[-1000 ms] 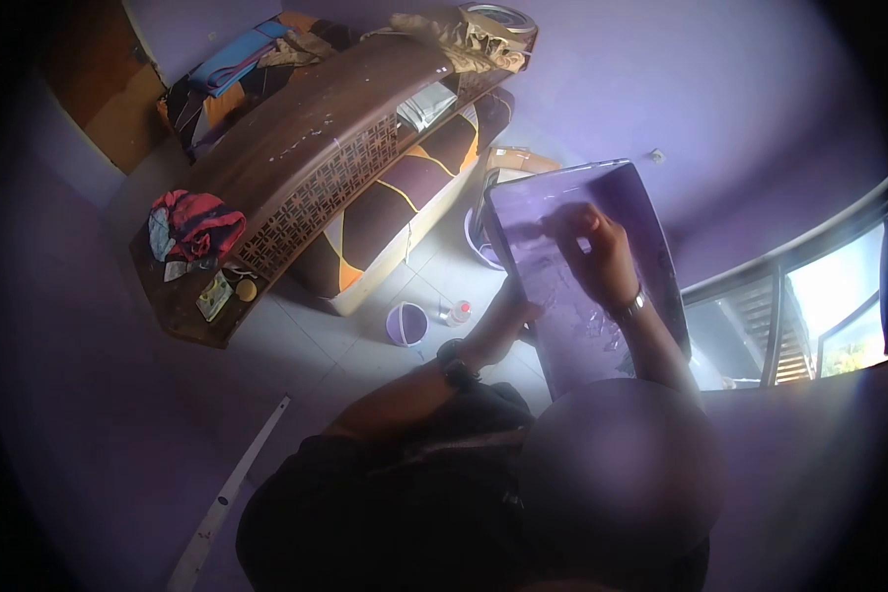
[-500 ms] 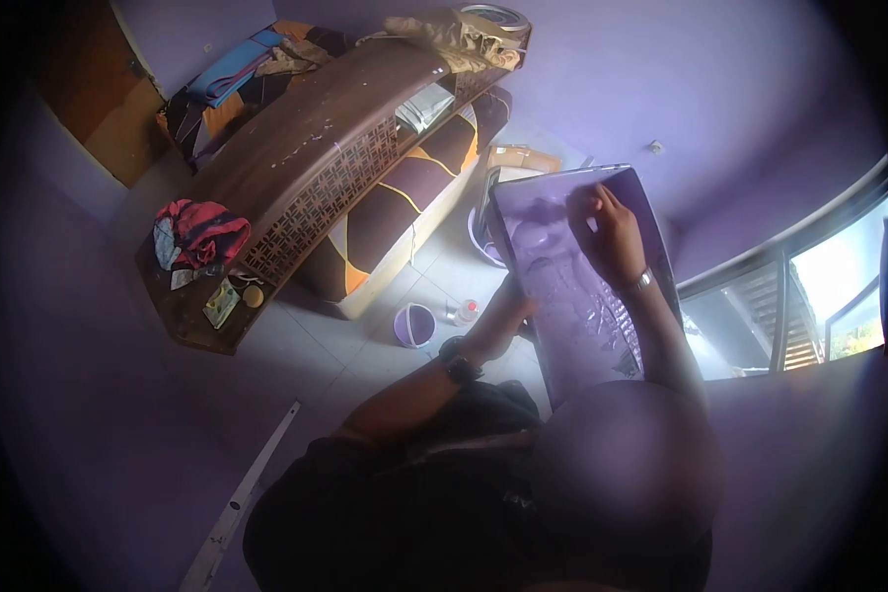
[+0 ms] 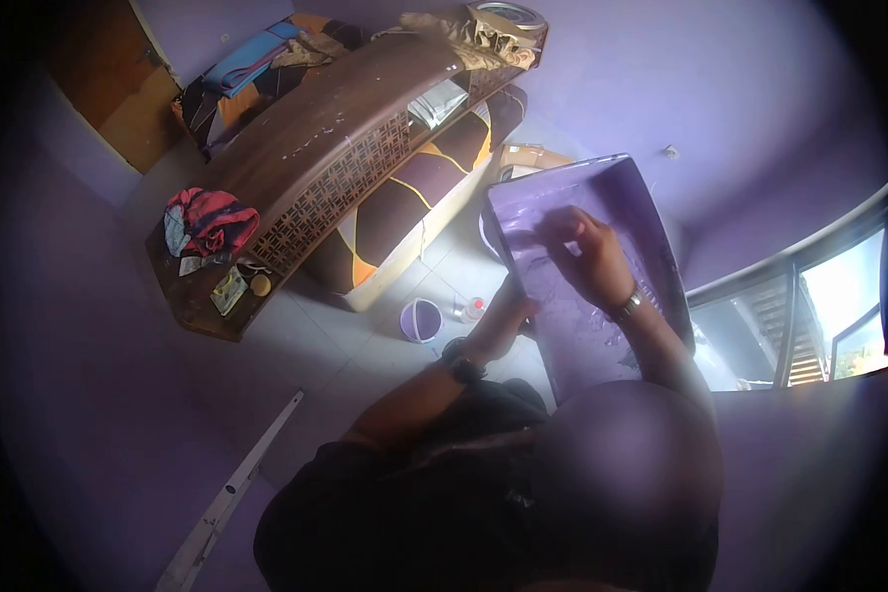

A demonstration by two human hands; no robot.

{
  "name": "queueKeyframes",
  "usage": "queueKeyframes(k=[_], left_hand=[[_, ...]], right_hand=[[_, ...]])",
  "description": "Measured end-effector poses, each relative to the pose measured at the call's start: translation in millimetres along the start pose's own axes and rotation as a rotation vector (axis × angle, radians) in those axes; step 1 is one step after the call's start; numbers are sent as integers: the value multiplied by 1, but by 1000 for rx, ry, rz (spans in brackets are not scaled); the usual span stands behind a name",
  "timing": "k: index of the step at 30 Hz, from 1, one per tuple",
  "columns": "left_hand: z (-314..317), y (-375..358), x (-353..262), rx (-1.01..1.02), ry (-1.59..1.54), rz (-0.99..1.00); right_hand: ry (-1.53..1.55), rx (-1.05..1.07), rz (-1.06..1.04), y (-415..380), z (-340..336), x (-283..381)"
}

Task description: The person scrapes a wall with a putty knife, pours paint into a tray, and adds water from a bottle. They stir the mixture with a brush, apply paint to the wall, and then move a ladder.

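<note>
A deep paint tray (image 3: 562,345), coated inside with wet purple paint, is held up in front of my body. My left hand (image 3: 506,318) grips its left edge, the fingers partly hidden by the rim. Over the upper half of the tray hangs my right hand (image 3: 599,264), its fingers curled in. Whether anything sits in those fingers I cannot make out. Each wrist wears a band or watch.
Below on the tiled floor stand a small purple bucket (image 3: 421,321) and a clear bottle with a red cap (image 3: 474,309). A long brown headboard (image 3: 335,118) with cloths on it lies ahead. A white ladder rail (image 3: 232,488) is at lower left; windows (image 3: 809,316) are right.
My right hand has come down and nearer, from the tray's far end, with its fingers curling more. The tray has tilted slightly; my left hand keeps its hold. The whole view shifted a little.
</note>
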State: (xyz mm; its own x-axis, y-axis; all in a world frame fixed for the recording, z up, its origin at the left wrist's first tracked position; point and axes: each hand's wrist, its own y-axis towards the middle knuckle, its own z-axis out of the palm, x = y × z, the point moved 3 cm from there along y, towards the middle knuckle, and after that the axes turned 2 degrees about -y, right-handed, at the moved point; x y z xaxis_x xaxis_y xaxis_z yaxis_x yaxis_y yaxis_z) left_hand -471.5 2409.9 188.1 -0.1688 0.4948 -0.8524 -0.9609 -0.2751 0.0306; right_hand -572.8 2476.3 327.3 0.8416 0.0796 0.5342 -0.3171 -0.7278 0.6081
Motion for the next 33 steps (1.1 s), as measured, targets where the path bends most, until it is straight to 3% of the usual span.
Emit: queueKeyframes(k=[3, 5, 7, 9, 13, 15, 17, 21, 23, 24, 25, 27, 31, 33], left_hand=[[17, -3, -12, -27, -52, -80], [11, 1, 4, -48, -93, -18], [15, 4, 2, -80, -53, 35], [26, 3, -18, -112, -51, 23], [36, 11, 1, -169, -76, 29], [40, 12, 5, -194, -58, 21], [42, 14, 7, -225, -40, 30], [58, 18, 15, -237, -16, 67], [64, 23, 23, -234, -18, 54], [62, 26, 30, -228, -51, 56], [61, 26, 35, -229, -86, 63], [70, 30, 37, -252, -61, 114], [85, 35, 53, -309, -40, 97], [90, 38, 59, -315, -5, 176]], right_hand=[[14, -37, -59, 19, -2, -20], [-149, -33, -88, 26, -23, -34], [-275, 92, 34, 18, -38, -33], [-103, 100, -88, 14, -30, -15], [98, 87, -93, 28, -21, -32], [-185, 46, -187, 35, -41, -51], [-277, 124, -125, 25, -58, -55], [191, 150, -183, 8, -54, -42], [161, 104, -189, 19, -51, -59], [137, 135, -97, 25, -59, -67], [12, 73, -158, 27, -69, -75], [-146, 146, -163, 14, -84, -88], [245, 194, -235, -14, -84, -60], [299, 241, -132, -5, -79, -71]])
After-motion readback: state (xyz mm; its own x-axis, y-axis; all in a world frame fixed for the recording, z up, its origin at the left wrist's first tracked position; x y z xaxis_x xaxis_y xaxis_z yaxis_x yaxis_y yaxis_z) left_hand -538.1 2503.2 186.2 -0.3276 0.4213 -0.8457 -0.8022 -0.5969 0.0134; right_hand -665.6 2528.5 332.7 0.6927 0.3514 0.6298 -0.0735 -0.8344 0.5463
